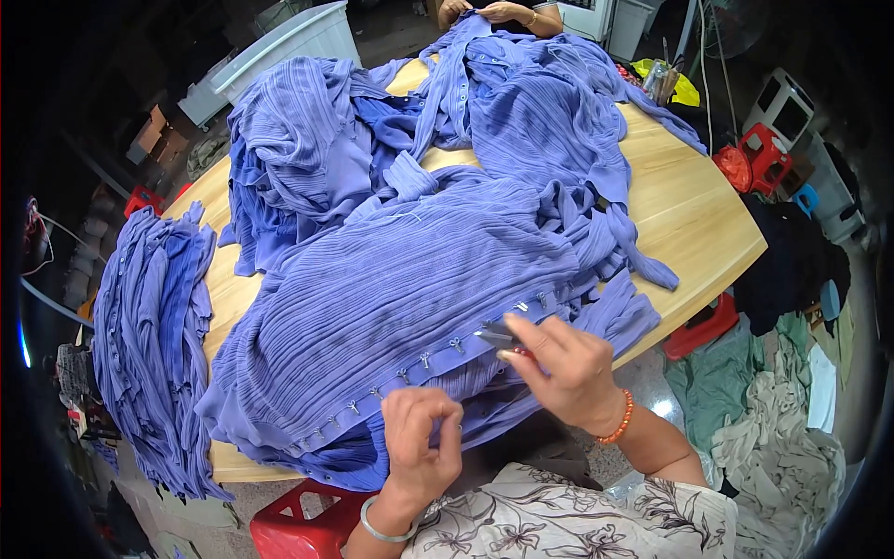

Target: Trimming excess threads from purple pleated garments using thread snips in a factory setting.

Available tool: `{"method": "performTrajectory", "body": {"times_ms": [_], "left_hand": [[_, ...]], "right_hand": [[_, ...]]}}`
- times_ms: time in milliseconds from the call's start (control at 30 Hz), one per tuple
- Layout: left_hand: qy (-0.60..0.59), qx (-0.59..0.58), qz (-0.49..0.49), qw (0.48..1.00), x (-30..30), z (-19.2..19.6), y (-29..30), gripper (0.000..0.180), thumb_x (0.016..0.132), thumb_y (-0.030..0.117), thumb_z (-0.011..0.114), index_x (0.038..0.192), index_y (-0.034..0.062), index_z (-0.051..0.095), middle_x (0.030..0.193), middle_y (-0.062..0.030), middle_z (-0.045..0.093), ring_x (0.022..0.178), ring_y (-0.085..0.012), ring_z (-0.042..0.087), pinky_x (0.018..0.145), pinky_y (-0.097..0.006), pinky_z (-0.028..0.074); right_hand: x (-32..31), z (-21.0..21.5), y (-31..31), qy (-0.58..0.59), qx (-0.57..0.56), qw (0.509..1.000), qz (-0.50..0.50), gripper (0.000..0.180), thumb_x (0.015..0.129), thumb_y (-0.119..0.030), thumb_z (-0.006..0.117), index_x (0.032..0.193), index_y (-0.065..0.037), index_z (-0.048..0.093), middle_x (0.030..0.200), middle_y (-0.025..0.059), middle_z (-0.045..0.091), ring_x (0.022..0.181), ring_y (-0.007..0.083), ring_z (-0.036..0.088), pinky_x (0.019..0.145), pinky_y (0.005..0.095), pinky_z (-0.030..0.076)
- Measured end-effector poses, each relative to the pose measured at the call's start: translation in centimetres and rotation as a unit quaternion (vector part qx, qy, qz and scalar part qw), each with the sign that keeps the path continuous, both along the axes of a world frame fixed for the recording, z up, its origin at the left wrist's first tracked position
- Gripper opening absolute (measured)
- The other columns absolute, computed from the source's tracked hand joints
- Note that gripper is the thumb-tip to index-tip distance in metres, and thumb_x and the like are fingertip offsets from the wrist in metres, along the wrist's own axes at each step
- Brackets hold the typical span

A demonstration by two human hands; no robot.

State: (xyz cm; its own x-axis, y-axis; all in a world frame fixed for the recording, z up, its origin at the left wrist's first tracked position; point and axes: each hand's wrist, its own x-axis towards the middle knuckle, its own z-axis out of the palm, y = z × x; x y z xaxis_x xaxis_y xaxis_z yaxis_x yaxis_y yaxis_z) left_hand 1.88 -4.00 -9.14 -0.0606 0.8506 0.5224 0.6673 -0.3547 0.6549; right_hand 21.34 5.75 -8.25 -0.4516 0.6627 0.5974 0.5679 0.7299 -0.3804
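Head view, near edge: a floral-print top (596,517) and a red stool (298,531) lie closest to the camera.
Left hand (419,447): fingers curled together, pinching the near edge of the blue ribbed garment (391,298) just below its placket.
Right hand (563,368): closed around small thread snips (498,337), whose metal tips point left at the row of hook fasteners (419,359).
Garment position: spread over the near half of the wooden table (689,214), hem toward the person.
Far side: another person's hands (489,11) rest on a second blue garment.
Left: a stack of blue garments (154,335) hangs beside the table.
Technique: holding the placket taut with the pinch and keeping the tips flat against the fabric probably lets only loose thread be cut.
Hidden: the snips' handle sits inside the palm; any thread at the tips is too fine to make out.
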Motion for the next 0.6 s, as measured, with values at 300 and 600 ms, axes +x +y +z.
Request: {"method": "performTrajectory", "body": {"times_ms": [300, 600], "left_hand": [[0.006, -0.143, -0.249, 0.958, 1.4, 2.6, -0.6, 0.012, 0.080, 0.013, 0.080, 0.084, 0.0088, 0.069, 0.088, -0.0041, 0.067, 0.082, -0.0231, 0.061, 0.074, -0.035, 0.044], [0.130, 0.039, 0.081, 0.987, 1.8, 1.4, 5.9, 0.022, 0.078, 0.003, 0.076, 0.097, 0.0027, 0.067, 0.094, -0.0114, 0.061, 0.087, -0.0301, 0.056, 0.077, -0.040, 0.045]], "right_hand": [[2.4, -0.8, 0.9, 0.060, -0.076, 0.994, -0.048, 0.045, 0.082, -0.018, 0.080, 0.122, -0.006, 0.066, 0.079, 0.0074, 0.059, 0.060, 0.0236, 0.063, 0.052, 0.0341, 0.049], [3.7, -1.5, 0.9, 0.068, -0.079, 0.993, -0.047, 0.044, 0.081, -0.016, 0.081, 0.121, -0.005, 0.066, 0.077, 0.0070, 0.060, 0.059, 0.0207, 0.063, 0.052, 0.0320, 0.049]]}}
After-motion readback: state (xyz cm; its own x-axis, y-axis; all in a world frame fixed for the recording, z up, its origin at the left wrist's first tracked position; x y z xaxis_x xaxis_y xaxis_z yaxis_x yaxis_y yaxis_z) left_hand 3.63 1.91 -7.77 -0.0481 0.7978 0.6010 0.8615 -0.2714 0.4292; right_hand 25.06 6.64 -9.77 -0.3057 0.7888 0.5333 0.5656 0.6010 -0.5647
